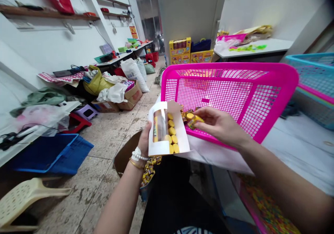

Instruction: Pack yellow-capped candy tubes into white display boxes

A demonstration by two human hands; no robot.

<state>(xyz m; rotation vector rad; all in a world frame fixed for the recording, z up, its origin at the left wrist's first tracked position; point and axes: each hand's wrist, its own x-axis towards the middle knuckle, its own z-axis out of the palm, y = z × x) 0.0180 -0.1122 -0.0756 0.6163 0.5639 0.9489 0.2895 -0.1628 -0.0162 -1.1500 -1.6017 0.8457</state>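
Observation:
My left hand (144, 139) is wrapped round the left side of a white box (159, 147) with a clear window, tilted so its open side faces me. Inside it stand several small tubs with yellow lids (172, 131). Just right of the box, my right hand (212, 122) pinches a yellow-wrapped tub (195, 121) between thumb and fingers. That hand is over the near edge of a pink mesh basket (231, 67), which leans with its far side raised. More small tubs (189, 116) lie in the basket's left part, partly hidden by the box and my hand.
Below the box, a carton (125, 154) and many wrapped pieces (149, 171) are near my legs. A blue crate (52, 154) and a cream stool (23, 195) stand at left. Colourful small pieces (263, 206) fill a container at lower right. Blue baskets (313, 62) are at right.

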